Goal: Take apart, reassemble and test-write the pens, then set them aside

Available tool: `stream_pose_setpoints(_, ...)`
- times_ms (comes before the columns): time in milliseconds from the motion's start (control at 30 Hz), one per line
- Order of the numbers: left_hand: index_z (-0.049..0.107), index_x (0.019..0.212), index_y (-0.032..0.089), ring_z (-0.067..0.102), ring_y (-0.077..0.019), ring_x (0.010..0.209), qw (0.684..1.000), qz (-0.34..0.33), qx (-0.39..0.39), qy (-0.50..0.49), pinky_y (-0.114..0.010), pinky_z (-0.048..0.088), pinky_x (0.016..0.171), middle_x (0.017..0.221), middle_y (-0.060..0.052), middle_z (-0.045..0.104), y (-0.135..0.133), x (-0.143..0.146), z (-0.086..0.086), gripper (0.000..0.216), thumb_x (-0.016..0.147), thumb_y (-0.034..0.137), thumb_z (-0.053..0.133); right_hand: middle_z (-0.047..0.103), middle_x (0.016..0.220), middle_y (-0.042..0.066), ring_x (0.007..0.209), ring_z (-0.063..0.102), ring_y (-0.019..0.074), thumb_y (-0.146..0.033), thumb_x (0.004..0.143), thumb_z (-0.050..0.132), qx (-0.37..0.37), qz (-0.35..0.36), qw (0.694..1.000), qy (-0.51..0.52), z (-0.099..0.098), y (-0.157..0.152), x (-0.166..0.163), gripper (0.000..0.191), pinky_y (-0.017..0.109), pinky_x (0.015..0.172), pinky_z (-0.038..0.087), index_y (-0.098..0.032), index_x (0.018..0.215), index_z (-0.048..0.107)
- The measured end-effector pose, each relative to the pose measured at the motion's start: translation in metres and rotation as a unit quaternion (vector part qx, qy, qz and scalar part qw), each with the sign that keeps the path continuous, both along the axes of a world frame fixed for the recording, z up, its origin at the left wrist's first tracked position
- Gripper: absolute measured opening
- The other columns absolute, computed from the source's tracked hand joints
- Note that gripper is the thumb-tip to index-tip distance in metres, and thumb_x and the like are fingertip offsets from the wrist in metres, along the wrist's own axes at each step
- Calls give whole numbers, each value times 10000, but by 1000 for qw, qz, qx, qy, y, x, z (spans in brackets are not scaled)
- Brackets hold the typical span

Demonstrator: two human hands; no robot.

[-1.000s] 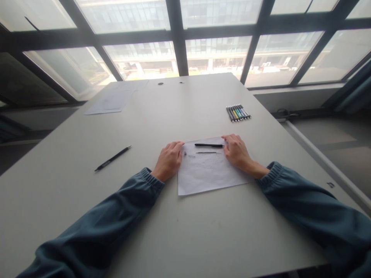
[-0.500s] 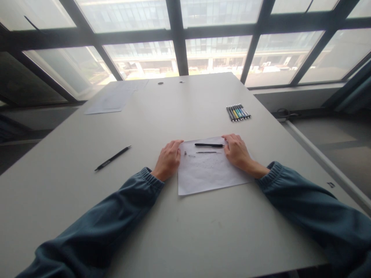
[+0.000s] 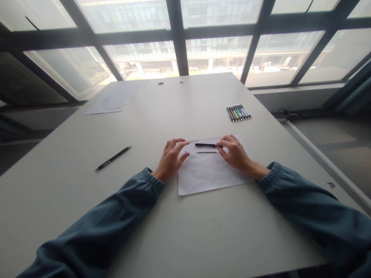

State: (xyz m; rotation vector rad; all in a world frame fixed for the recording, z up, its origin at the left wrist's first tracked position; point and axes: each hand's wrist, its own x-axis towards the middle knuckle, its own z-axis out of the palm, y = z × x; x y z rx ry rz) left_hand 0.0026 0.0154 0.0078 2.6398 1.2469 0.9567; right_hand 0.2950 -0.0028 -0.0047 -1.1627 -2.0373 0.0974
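A white sheet of paper (image 3: 207, 173) lies on the grey table (image 3: 162, 227) in front of me. On its far edge lies a black pen body (image 3: 204, 145), with a thin refill (image 3: 206, 152) just below it and a tiny part (image 3: 186, 153) to the left. My right hand (image 3: 235, 153) pinches the right end of the pen body. My left hand (image 3: 171, 158) hovers at the sheet's left edge with its fingers spread and raised, holding nothing.
A black pen (image 3: 113, 158) lies alone on the left of the table. A row of several coloured pens (image 3: 238, 112) sits at the far right. More paper sheets (image 3: 111, 100) lie at the far left corner. Windows stand beyond the table.
My left hand has lifted off the table and reached over the sheet's edge with fingers spread. My right fingers have closed on the pen body's right end.
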Motion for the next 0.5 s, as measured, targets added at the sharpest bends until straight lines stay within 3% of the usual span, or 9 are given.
stream_pose_setpoints(233, 739, 974, 251, 475, -283, 1247, 999, -36, -15, 13, -521, 462, 1082, 1332, -78, 556, 1, -1, -3, 90, 913, 252, 673, 662, 933, 84, 909, 560, 249, -169, 907, 654, -19, 39, 998, -51, -4, 1, 3, 98, 418, 838, 502, -213, 922, 740)
stream_pose_setpoints(500, 732, 891, 232, 489, -273, 1246, 997, -62, -37, 7, -518, 506, 1054, 1326, -71, 573, 3, -2, -6, 81, 917, 225, 656, 668, 923, 80, 931, 566, 245, -134, 891, 658, -42, 47, 996, -62, -5, 2, 3, 100, 410, 869, 495, -201, 834, 708)
